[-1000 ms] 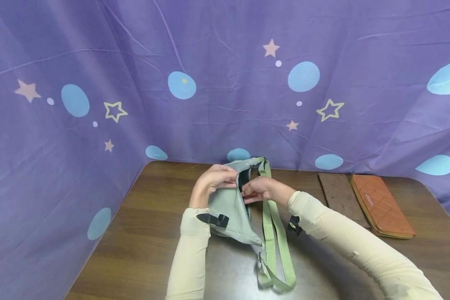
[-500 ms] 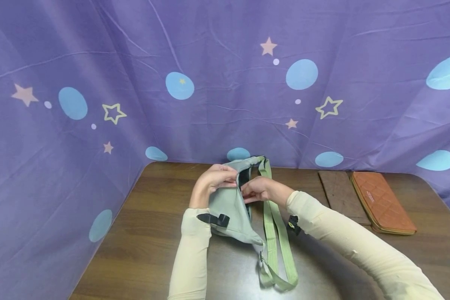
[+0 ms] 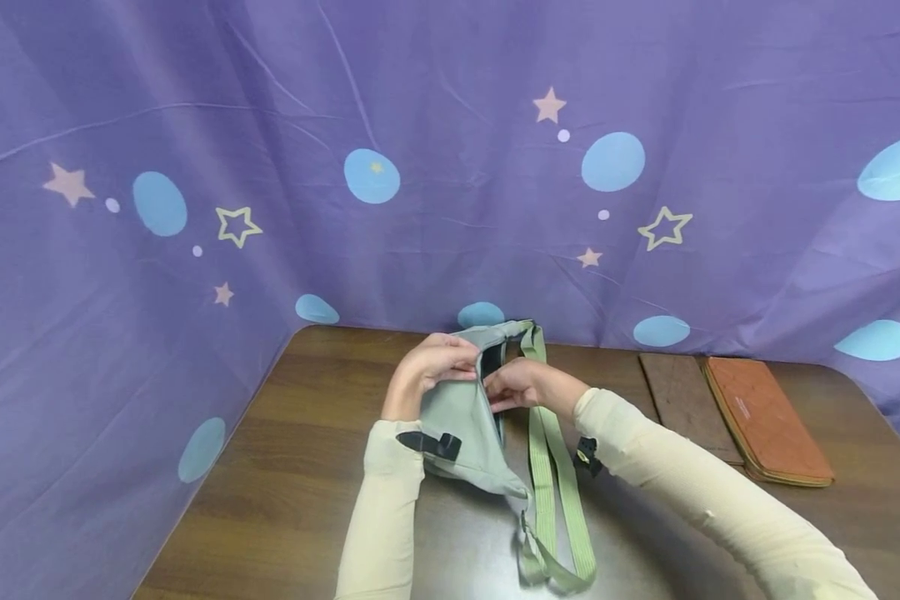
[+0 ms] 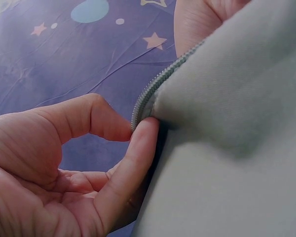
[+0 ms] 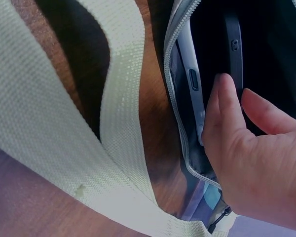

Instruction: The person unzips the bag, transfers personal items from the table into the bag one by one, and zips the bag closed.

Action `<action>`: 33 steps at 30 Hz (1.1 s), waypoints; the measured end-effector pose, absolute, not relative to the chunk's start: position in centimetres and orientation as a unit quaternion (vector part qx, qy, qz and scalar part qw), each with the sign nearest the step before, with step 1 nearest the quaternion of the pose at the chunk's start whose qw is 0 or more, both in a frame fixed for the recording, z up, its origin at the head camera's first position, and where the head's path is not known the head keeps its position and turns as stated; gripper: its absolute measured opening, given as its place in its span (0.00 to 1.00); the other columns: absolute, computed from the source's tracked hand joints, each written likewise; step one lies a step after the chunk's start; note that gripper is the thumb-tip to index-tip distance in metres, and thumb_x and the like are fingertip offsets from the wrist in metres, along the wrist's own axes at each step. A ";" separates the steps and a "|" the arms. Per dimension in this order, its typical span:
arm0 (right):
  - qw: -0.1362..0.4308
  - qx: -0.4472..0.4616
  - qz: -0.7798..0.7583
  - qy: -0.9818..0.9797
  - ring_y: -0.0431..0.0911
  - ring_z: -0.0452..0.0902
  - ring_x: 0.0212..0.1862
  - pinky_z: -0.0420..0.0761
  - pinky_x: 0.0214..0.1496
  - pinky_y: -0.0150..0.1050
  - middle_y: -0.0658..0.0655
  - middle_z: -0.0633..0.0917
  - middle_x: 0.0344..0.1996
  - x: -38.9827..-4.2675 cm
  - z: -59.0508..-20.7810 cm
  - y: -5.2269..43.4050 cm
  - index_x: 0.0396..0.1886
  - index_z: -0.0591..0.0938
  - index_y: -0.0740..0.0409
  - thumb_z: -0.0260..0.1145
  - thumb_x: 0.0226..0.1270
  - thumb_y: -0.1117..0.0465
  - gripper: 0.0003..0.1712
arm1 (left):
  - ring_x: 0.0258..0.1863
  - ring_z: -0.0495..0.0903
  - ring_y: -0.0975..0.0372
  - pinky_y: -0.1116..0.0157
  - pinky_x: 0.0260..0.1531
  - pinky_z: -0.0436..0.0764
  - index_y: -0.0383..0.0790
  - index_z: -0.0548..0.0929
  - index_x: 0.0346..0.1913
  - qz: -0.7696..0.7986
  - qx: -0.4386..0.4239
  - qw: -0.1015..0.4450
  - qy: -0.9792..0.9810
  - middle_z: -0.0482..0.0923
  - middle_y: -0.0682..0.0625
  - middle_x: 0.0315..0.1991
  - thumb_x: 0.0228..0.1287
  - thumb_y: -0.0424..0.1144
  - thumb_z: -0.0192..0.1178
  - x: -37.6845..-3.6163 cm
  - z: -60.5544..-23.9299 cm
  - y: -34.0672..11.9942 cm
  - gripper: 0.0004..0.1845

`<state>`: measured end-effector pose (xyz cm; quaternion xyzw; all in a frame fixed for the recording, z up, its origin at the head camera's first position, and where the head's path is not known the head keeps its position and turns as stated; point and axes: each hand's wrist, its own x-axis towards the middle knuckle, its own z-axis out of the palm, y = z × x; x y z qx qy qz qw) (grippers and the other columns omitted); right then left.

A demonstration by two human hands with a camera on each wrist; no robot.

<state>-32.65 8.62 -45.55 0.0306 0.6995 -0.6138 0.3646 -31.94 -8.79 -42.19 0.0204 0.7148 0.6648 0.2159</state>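
One strap (image 3: pixel 542 467) loops nearest, 5 o'clock off the green bag (image 3: pixel 457 433). Left hand (image 3: pixel 441 365) pinches the bag's zipped rim (image 4: pixel 150 91); right hand (image 3: pixel 512 385), inside, has thumb and fingers closed either side of a dark phone (image 5: pixel 234 59), pale phone (image 5: pixel 188 59) beside. Dark phone probably stiff, slick, breakable; take long edges. Bag likely floppy. Brown wallet (image 3: pixel 686 404), orange wallet (image 3: pixel 772 425) at 3 o'clock. Table (image 3: pixel 285 467) room widest toward 8; curtain (image 3: pixel 420 258) at 12.

Bag (image 3: pixel 465 421) grey-green, strap (image 3: pixel 573 508) lighter ribbed green, one slab (image 5: pixel 235 61) blackish, another slab (image 5: pixel 189 57) pale grey, flat case (image 3: pixel 686 400) brown, zipped case (image 3: pixel 768 417) orange, table (image 3: pixel 285 467) brown wood-grain, sleeves (image 3: pixel 386 517) cream, backdrop (image 3: pixel 450 50) purple with blue ovals, pink and yellow stars.
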 end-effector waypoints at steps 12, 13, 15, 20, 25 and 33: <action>0.356 0.033 -0.605 0.711 0.42 0.82 0.35 0.91 0.51 0.39 0.55 0.86 0.30 -32.6 -46.2 8.8 0.58 0.78 0.77 0.56 0.68 0.79 0.20 | 0.28 0.80 0.66 0.70 0.39 0.91 0.28 0.80 0.41 0.674 0.015 0.215 0.707 0.77 0.52 0.26 0.65 0.23 0.55 -31.8 -42.2 -8.7 0.06; 0.356 0.032 -0.605 0.712 0.42 0.82 0.36 0.91 0.53 0.40 0.56 0.87 0.32 -32.8 -46.4 8.8 0.57 0.79 0.77 0.57 0.67 0.79 0.19 | 0.28 0.80 0.66 0.71 0.39 0.91 0.29 0.80 0.40 0.673 0.015 0.214 0.707 0.77 0.52 0.26 0.64 0.23 0.55 -31.8 -42.2 -8.7 0.05; 0.364 0.021 -0.614 0.700 0.44 0.83 0.37 0.91 0.53 0.41 0.59 0.88 0.33 -33.8 -47.6 9.1 0.53 0.82 0.75 0.60 0.66 0.78 0.16 | 0.28 0.80 0.66 0.71 0.39 0.91 0.29 0.80 0.40 0.673 0.014 0.213 0.708 0.77 0.52 0.26 0.64 0.23 0.55 -31.8 -42.2 -8.7 0.05; 0.364 0.021 -0.609 0.705 0.44 0.83 0.36 0.91 0.51 0.40 0.58 0.88 0.32 -33.7 -47.3 9.0 0.54 0.81 0.75 0.59 0.66 0.78 0.17 | 0.28 0.80 0.65 0.69 0.40 0.91 0.29 0.81 0.40 0.675 0.011 0.211 0.707 0.77 0.51 0.26 0.64 0.24 0.55 -31.9 -42.5 -8.7 0.06; 0.356 0.034 -0.602 0.714 0.40 0.81 0.32 0.91 0.44 0.34 0.53 0.85 0.27 -32.3 -45.7 8.6 0.60 0.76 0.79 0.54 0.67 0.80 0.21 | 0.27 0.80 0.65 0.69 0.40 0.92 0.25 0.81 0.44 0.676 0.009 0.212 0.706 0.77 0.51 0.26 0.63 0.24 0.56 -31.9 -42.6 -8.7 0.08; 0.356 0.039 -0.604 0.712 0.41 0.81 0.31 0.90 0.41 0.33 0.53 0.84 0.26 -32.3 -45.6 8.6 0.60 0.76 0.78 0.53 0.67 0.80 0.22 | 0.27 0.80 0.65 0.71 0.39 0.91 0.28 0.81 0.41 0.675 0.014 0.211 0.707 0.77 0.51 0.26 0.64 0.24 0.55 -31.8 -42.3 -8.7 0.06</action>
